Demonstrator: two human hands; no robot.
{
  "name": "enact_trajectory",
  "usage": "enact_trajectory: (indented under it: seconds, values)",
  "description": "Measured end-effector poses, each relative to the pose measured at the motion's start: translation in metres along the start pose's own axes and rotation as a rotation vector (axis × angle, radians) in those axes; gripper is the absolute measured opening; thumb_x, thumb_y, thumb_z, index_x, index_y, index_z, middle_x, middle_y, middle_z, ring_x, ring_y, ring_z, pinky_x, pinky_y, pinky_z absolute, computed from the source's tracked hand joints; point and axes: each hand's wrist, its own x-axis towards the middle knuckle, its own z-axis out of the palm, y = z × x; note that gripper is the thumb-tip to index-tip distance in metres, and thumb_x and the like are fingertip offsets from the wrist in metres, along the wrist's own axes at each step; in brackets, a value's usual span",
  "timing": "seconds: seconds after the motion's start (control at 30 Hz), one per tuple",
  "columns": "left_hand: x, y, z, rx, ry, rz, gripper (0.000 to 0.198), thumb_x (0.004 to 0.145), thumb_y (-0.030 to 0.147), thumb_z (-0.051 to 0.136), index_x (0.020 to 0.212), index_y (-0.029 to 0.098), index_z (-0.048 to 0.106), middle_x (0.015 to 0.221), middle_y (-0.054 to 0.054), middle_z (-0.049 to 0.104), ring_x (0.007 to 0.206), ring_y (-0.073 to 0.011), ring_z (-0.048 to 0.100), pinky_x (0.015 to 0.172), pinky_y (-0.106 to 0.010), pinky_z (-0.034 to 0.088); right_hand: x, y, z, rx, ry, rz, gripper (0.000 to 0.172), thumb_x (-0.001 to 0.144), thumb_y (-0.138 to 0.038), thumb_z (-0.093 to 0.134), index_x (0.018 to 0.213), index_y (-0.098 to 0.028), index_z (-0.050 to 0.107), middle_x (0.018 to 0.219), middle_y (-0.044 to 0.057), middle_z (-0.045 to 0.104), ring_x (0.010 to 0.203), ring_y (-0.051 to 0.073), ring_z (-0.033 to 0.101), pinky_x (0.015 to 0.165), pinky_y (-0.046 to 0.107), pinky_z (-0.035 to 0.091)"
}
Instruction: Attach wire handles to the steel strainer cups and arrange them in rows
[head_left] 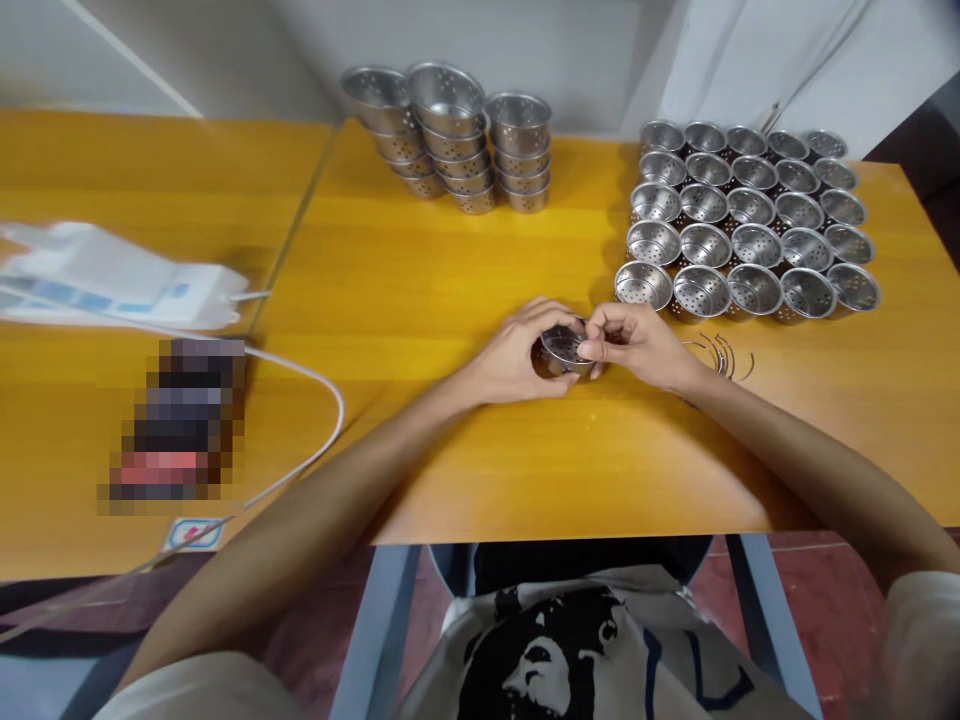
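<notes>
My left hand [517,352] is curled around a small perforated metal cup [564,347] held just above the yellow table [420,290]. My right hand [637,340] meets it from the right, with fingers pinched at the cup's rim. What the right fingertips pinch is too small to make out. Several thin wire rings [721,352] lie on the table just right of my right hand.
Three stacks of the same metal cups [454,135] stand at the back centre. Several rows of single cups [742,220] fill the back right. A white bag [112,275], a white cable [315,385] and a blurred-out object [180,415] lie at left.
</notes>
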Motion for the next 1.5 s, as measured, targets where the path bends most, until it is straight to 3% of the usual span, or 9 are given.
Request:
enact_trajectory:
  seconds: [0.53, 0.87, 1.1, 1.33, 1.5]
  values:
    - [0.001, 0.000, -0.001, -0.047, -0.036, -0.035, 0.043, 0.086, 0.037, 0.084, 0.124, 0.023, 0.071, 0.128, -0.010, 0.081, 0.117, -0.0299, 0.074, 0.109, -0.048, 0.059, -0.001, -0.001, -0.005, -0.064, -0.036, -0.037, 0.062, 0.084, -0.067, 0.103, 0.090, -0.020, 0.064, 0.081, -0.002, 0.072, 0.067, 0.014, 0.078, 0.062, 0.024, 0.069]
    - [0.001, -0.002, -0.002, -0.041, -0.047, -0.066, 0.043, 0.085, 0.037, 0.085, 0.123, 0.023, 0.070, 0.130, -0.010, 0.081, 0.121, -0.0308, 0.074, 0.113, -0.049, 0.058, 0.000, 0.003, -0.001, -0.085, 0.022, -0.048, 0.067, 0.081, -0.077, 0.101, 0.093, -0.022, 0.064, 0.085, 0.000, 0.076, 0.067, 0.016, 0.079, 0.061, 0.026, 0.070]
    - [0.002, -0.001, -0.002, -0.022, -0.037, -0.012, 0.040, 0.087, 0.035, 0.081, 0.123, 0.023, 0.070, 0.125, -0.009, 0.081, 0.113, -0.0281, 0.073, 0.107, -0.046, 0.058, -0.001, 0.002, -0.005, -0.190, -0.011, -0.026, 0.069, 0.083, -0.079, 0.098, 0.093, -0.025, 0.058, 0.080, -0.002, 0.075, 0.069, 0.018, 0.081, 0.062, 0.027, 0.065]
    - [0.004, 0.007, -0.001, 0.020, -0.057, -0.042, 0.038, 0.081, 0.035, 0.082, 0.115, 0.025, 0.069, 0.118, -0.007, 0.079, 0.108, -0.0285, 0.070, 0.104, -0.046, 0.057, 0.001, -0.007, -0.011, -0.522, -0.079, -0.152, 0.062, 0.096, -0.079, 0.086, 0.090, -0.024, 0.057, 0.070, -0.003, 0.072, 0.060, 0.013, 0.062, 0.060, 0.028, 0.042]
    - [0.004, 0.005, -0.002, 0.003, -0.077, -0.081, 0.040, 0.081, 0.036, 0.083, 0.116, 0.024, 0.068, 0.123, -0.008, 0.080, 0.113, -0.0296, 0.071, 0.107, -0.048, 0.058, 0.002, -0.006, -0.012, -0.565, -0.055, -0.190, 0.066, 0.097, -0.086, 0.081, 0.089, -0.025, 0.056, 0.064, -0.007, 0.060, 0.058, 0.011, 0.046, 0.060, 0.029, 0.035]
